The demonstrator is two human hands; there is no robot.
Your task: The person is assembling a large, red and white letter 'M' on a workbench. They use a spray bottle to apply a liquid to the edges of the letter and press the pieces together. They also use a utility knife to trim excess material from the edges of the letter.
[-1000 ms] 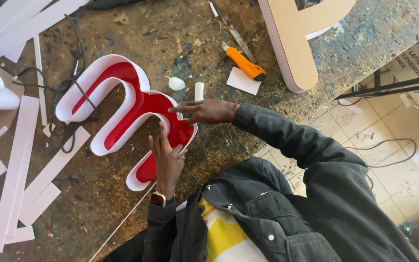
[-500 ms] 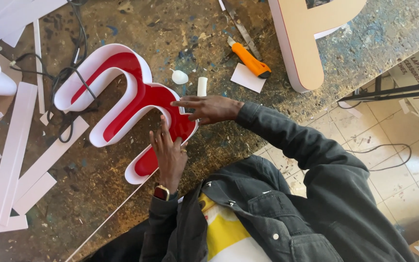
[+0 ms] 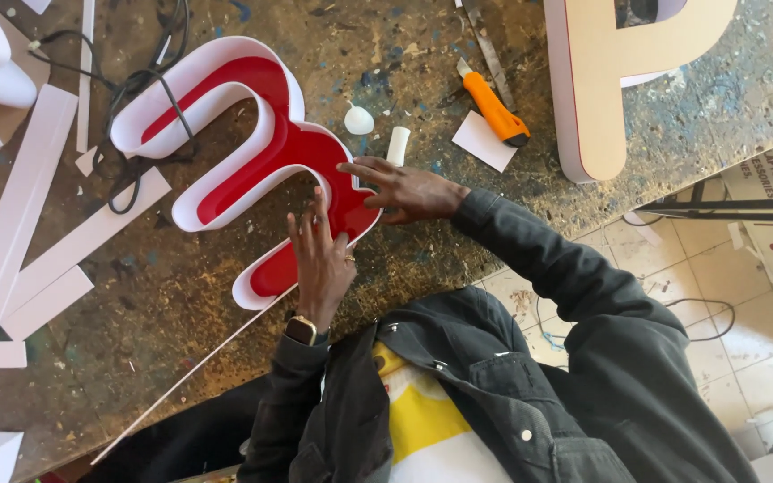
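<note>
- Saw a red sign letter [image 3: 310,156] with a raised white rim lying flat on the desk [image 3: 163,295], red face up.
- Found the left hand [image 3: 319,261] at the lower stretch of the letter, open, fingers spread and pointing away from the body, fingertips on the red face just inside the rim.
- Noted a ring [image 3: 348,258] on that hand and a wristwatch [image 3: 301,329] at its wrist.
- Found the right hand [image 3: 404,190] at the letter's right edge, open too, fingers stretched flat toward the left, tips touching the white rim and the red face beside it.
- Gripped nothing with either hand; both pressed or rested on the letter, close together but not touching.
- Saw a thin white strip [image 3: 190,376] running from the letter's lower end toward the near desk edge.
- Spotted a small white tube [image 3: 398,145] just beyond the right hand and a white cap [image 3: 358,119] near it.
- Saw an orange knife [image 3: 494,109] and a white paper square [image 3: 483,140] farther right, well apart from both hands.
- Noted a black cable [image 3: 140,107] draped across the letter's far loop.
- Saw white strips [image 3: 20,233] scattered at the left and a large beige letter [image 3: 601,89] at the far right corner.
</note>
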